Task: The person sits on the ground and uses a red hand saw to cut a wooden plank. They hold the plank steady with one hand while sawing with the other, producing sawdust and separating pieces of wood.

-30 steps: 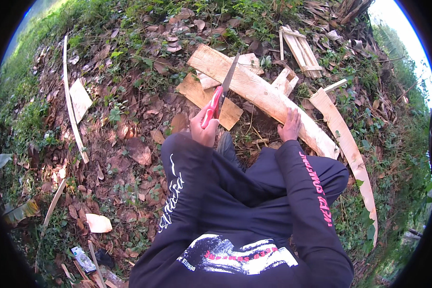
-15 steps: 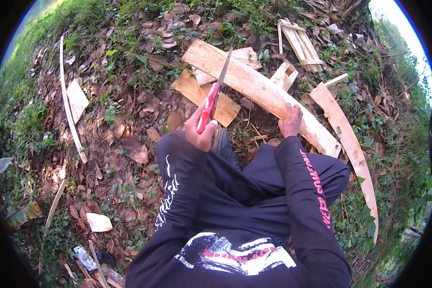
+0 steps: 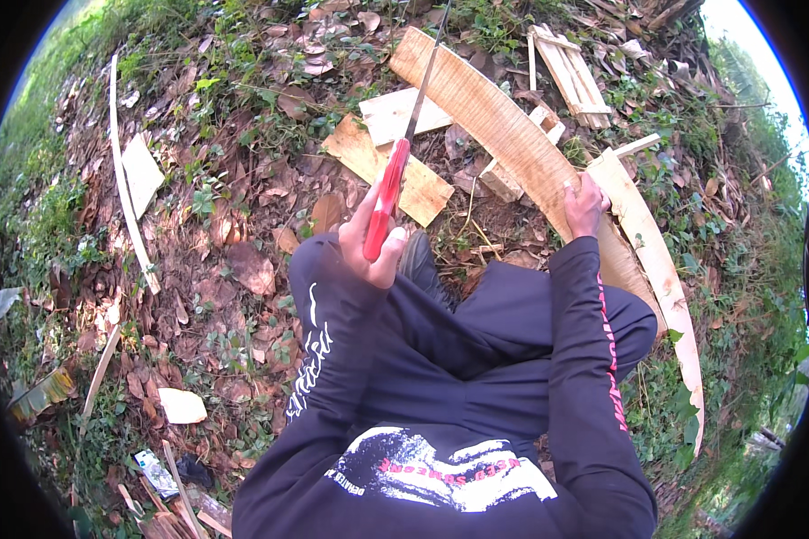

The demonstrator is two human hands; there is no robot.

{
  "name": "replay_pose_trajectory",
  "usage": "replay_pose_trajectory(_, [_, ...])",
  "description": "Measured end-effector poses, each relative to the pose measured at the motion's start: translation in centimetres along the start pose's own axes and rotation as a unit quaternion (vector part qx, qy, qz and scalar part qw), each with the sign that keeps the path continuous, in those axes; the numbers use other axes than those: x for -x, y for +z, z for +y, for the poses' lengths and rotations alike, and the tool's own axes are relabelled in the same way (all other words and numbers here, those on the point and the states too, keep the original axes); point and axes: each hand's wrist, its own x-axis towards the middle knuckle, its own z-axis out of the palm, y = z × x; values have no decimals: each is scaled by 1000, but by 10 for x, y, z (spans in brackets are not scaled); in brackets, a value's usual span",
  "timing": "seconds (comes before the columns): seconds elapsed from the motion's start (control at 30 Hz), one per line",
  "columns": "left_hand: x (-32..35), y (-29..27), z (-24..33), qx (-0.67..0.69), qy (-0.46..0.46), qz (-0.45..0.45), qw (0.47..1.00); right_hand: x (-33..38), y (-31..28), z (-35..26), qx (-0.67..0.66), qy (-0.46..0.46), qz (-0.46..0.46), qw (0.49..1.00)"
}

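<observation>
My left hand (image 3: 373, 241) is closed around the red handle of a hand saw (image 3: 388, 193), above my left knee. The saw's narrow blade points away from me and passes across the far end of a long wooden board (image 3: 503, 121); whether the two touch, I cannot tell. My right hand (image 3: 584, 208) grips the edge of this board near its nearer half. The board slants from far centre toward my right knee. Beneath its middle lies a short wooden block piece (image 3: 505, 178), partly covered.
Left of the board are a pale offcut (image 3: 404, 115) and a browner plank (image 3: 431, 193). A long curved-looking board (image 3: 663, 269) lies at my right, and a small slatted wooden frame (image 3: 571, 76) stands farther off. Thin strips (image 3: 128, 193) lie at left among leaves.
The long board has shifted right and away from me, swinging and tilting, with my right hand moving right along with it. More of the block beneath shows. The saw points slightly farther out.
</observation>
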Motion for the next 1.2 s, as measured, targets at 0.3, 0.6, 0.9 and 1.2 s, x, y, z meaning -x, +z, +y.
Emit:
replay_pose_trajectory(0.3, [-1,1,-4,11,-35,-12,999,1,6,7,-31,55,-21,998])
replay_pose_trajectory(0.6, [-11,7,5,28,-40,8,999,-27,-54,-18,35,-9,10,999])
replay_pose_trajectory(0.9, [-9,-2,-6,74,-7,7,997,-16,-20,-8,-73,27,-1,997])
replay_pose_trajectory(1.2, [-17,-7,-15,143,2,14,990,-48,-40,-7,26,-52,43,997])
